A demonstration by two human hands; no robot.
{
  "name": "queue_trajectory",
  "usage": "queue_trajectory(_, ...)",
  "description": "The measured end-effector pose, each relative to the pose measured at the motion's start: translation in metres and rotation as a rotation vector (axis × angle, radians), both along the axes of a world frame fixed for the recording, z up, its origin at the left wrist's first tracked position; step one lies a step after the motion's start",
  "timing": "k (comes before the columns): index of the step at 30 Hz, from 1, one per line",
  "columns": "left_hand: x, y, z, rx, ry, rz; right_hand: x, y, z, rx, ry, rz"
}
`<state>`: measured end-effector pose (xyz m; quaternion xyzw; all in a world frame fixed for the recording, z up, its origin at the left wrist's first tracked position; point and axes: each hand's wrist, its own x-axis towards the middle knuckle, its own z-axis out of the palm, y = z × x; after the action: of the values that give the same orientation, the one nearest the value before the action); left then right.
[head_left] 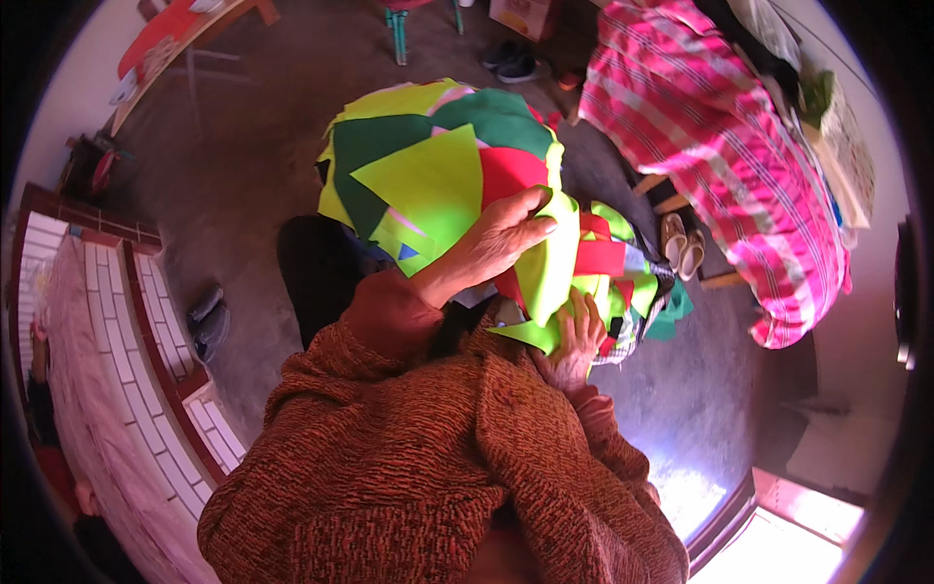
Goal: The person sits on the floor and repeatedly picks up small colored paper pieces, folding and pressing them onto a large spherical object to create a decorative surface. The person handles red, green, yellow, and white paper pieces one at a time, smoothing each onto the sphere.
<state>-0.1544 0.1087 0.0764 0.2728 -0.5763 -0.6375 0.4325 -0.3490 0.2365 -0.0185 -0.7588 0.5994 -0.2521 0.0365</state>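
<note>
My left hand (498,238) pinches the upper end of a bright yellow-green cloth piece (545,268) between thumb and fingers. Lower down, my right hand (574,341) is closed on yellow-green cloth, its fingers bent over the fabric and its thumb partly hidden. Beyond my left hand spreads a rounded heap of flat cloth pieces (389,161) in yellow-green, dark green and red, a few pink and blue bits showing. Beside my right hand lies a bulging bundle of mixed cloth scraps (613,268), red, yellow-green and patterned. What supports the heap is hidden.
At right a pink plaid cloth (691,146) drapes over wooden-legged furniture, with pale slippers (681,245) beside it. Dark shoes (514,63) stand on the grey floor (233,127) at the far side, and another dark pair (208,323) at left. A white-tiled structure (131,331) runs along the left.
</note>
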Motion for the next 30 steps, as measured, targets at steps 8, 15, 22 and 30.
queue_trajectory(8,0.057,-0.074,0.067,-0.109,0.405,0.429,0.003,0.0,0.008,0.035,0.033,0.0)
queue_trajectory(15,0.143,-0.133,-0.022,0.224,0.028,0.763,0.007,-0.003,0.009,0.04,0.044,0.029)
queue_trajectory(22,0.148,-0.16,-0.032,0.331,0.389,0.583,0.005,-0.003,0.01,0.02,0.052,0.015)
queue_trajectory(30,0.125,-0.196,0.065,0.15,0.461,0.409,0.004,-0.002,0.006,0.029,0.061,0.003)
